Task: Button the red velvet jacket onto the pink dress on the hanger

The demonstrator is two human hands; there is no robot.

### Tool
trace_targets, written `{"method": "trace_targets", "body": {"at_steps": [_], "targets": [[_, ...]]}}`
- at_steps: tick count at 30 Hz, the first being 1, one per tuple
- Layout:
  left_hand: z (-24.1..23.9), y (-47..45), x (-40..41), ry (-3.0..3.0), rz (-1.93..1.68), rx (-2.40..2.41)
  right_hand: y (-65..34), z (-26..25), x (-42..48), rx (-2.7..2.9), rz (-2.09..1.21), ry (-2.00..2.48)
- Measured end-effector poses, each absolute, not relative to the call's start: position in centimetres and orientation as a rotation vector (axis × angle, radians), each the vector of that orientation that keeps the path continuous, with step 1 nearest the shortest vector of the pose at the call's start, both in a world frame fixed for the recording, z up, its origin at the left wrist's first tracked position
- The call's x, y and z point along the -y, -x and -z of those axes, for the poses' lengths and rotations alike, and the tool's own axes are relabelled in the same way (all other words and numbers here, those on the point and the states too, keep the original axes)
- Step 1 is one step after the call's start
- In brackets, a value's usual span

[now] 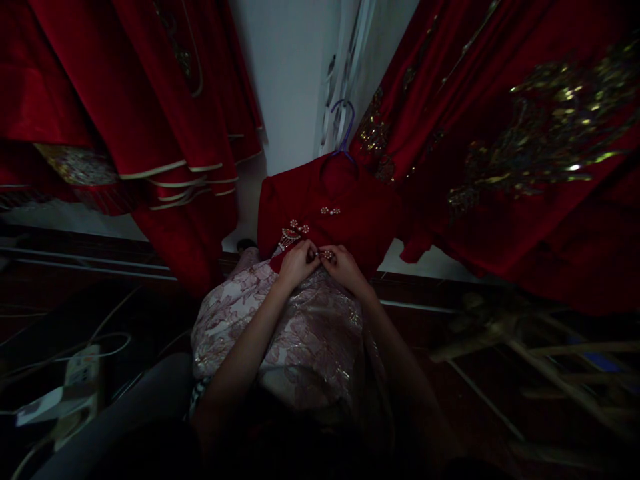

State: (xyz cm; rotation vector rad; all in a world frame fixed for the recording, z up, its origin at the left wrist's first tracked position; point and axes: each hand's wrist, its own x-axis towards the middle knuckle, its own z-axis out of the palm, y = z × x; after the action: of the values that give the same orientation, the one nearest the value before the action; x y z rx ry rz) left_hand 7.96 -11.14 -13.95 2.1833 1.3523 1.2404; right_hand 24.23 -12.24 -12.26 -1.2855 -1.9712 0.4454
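Note:
A red jacket point(345, 190) on a purple hanger point(345, 133) lies before me, its lower part over pale pink floral brocade cloth point(315, 333) across my lap. My left hand point(299, 263) is closed in a pinch at one end of a beaded clasp point(326, 254) on the jacket's front. From the other side, my right hand point(346, 268) pinches the same clasp, fingertips close to the left ones. Further up the front sits another beaded clasp point(330, 211). A beaded ornament with a fringe point(291, 235) is just above my left hand. Fingertip detail is dim.
Red garments with pale trim point(165, 173) hang at the left. At the right hangs red cloth with gold sequins point(550, 127). A power strip point(83, 380) with cables lies at the lower left. Wooden frame pieces point(520, 340) stand on the right.

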Motion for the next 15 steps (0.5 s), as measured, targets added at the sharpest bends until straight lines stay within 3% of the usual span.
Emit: {"method": "trace_targets", "body": {"at_steps": [15], "targets": [[14.9,-7.6,10.2,-1.876,-1.314,-1.167,-23.3,13.0,11.9,1.925,-0.491,1.218]]}}
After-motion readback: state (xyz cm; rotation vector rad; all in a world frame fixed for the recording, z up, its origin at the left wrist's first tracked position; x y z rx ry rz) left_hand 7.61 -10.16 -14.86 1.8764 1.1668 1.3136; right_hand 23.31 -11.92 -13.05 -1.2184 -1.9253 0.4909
